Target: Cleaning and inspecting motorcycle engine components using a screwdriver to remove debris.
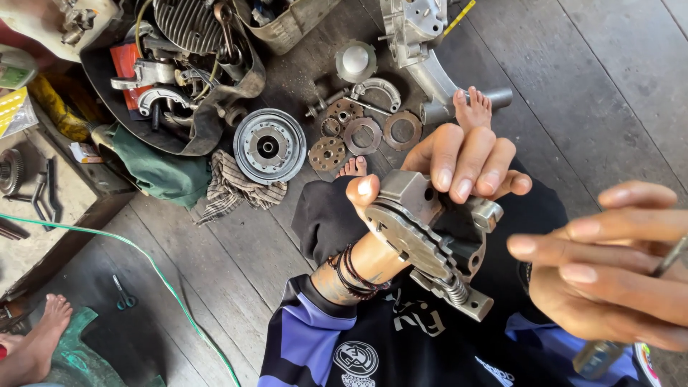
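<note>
My left hand (444, 168) grips a grey metal clutch assembly (430, 240) with toothed plates and a coil spring, held up over my lap. Its fingers curl over the top of the part and its thumb presses the near side. Black cord bracelets circle that wrist. My right hand (609, 269) is close to the camera at the right, blurred, with fingers stretched toward the assembly. It holds a thin metal tool (670, 256) whose handle (598, 358) shows below the palm.
On the plank floor ahead lie a round clutch drum (270, 145), several rings and discs (362, 135), a crankcase piece (423, 43), rags (233, 188) and a tyre holding parts (179, 79). Small scissors (123, 294) and a green hose (143, 261) lie left. Another person's foot (36, 344) is bottom left.
</note>
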